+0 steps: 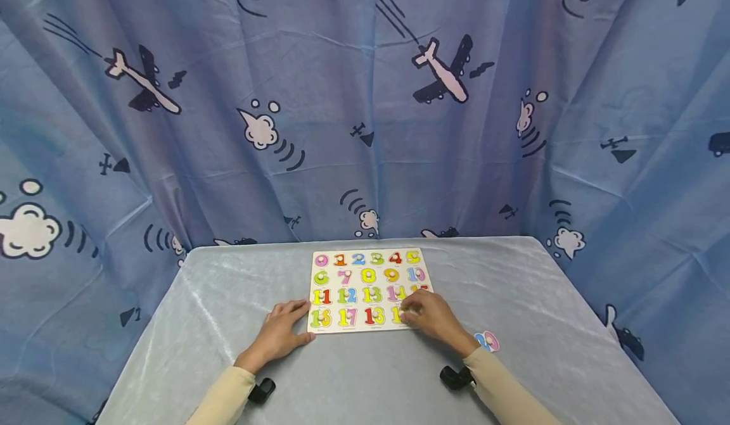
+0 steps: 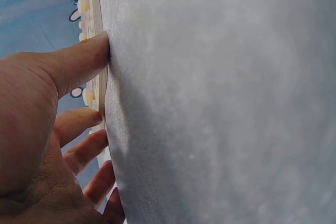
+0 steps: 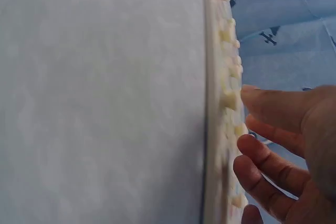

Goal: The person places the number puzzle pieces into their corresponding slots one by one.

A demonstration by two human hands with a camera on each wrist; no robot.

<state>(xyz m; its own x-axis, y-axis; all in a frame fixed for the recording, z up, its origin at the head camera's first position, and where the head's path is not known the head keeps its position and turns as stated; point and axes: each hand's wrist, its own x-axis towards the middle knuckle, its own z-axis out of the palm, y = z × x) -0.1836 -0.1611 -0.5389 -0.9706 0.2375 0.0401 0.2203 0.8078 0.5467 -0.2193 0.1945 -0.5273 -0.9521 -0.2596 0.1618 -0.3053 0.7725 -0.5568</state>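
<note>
A white number puzzle board [image 1: 359, 332] lies on the table, with knobbed, coloured number pieces in rows from 0 upward. My left hand [image 1: 279, 331] rests at its left edge, fingers spread and fairly straight, thumb at the near corner. In the left wrist view the thumb and fingertips [image 2: 100, 45] touch the board's side. My right hand [image 1: 433, 314] is over the near right corner, thumb and curled fingers pinching at a yellow-green number piece [image 1: 396, 315], partly hidden by them. The right wrist view shows the thumb right at a knob [image 3: 229, 100].
A blue and pink number piece [image 1: 488, 341] lies on the table right of the board, beside my right wrist. The grey cloth-covered table [image 1: 228, 285] ends at a blue patterned curtain [image 1: 342, 127] behind. A black wrist camera [image 1: 455, 378] hangs beside the right sleeve.
</note>
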